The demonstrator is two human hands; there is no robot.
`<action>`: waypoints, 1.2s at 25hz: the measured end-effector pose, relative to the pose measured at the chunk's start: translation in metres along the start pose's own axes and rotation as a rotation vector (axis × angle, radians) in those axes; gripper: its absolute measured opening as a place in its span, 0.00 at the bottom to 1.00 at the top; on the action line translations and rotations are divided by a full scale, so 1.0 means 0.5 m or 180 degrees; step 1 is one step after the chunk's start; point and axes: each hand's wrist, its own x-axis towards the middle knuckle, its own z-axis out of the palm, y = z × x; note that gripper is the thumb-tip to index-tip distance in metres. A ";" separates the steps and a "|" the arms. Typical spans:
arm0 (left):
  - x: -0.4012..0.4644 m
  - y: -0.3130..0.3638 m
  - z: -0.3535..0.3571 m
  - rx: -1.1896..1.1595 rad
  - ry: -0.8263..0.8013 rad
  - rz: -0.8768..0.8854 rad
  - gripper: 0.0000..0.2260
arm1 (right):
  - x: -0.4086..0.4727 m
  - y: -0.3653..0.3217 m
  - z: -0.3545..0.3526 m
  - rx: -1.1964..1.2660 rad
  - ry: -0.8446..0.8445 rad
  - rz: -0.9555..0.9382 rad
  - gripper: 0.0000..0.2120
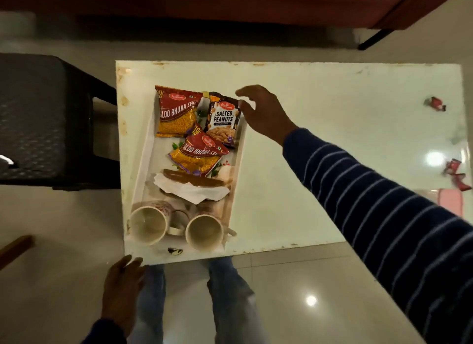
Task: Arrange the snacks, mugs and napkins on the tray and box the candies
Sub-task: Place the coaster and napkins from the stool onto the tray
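Snacks, mugs and napkins sit together on a white tray at the left end of a white desk, seen from above. The right hand, in a dark sleeve with thin pale stripes, reaches over the tray's far right corner with fingers loosely spread — it grips nothing, and its fingertips are just beside the salted peanuts packet; whether they touch it cannot be told. The left hand hangs low beside the desk's near left corner, fingers relaxed and empty.

On the tray, one aloo bhujia sev packet lies at the far left, the peanuts packet to its right, and a second aloo bhujia sev packet lies tilted just nearer, overlapping both. Closer still is a brown holder with a crumpled white napkin draped over it. Two white mugs stand side by side at the near end — the left mug and the right mug, both upright.

Well apart, at the desk's right end, lie red-wrapped candies, with more nearer the edge, beside a pink box.

A dark chair stands left of the desk.
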 end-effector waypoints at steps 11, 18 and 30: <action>-0.034 -0.013 0.162 -0.0820 -0.0485 -0.0620 0.06 | 0.184 -0.072 0.095 -0.0419 -0.1324 0.0344 0.19; -0.028 -0.054 0.160 -0.1264 -0.0398 -0.0049 0.08 | 0.168 -0.064 0.079 0.0246 -0.1227 0.0757 0.19; -0.061 0.143 0.288 -0.0017 -0.0830 0.1266 0.15 | -0.161 0.302 -0.229 0.1809 -0.0201 0.2218 0.25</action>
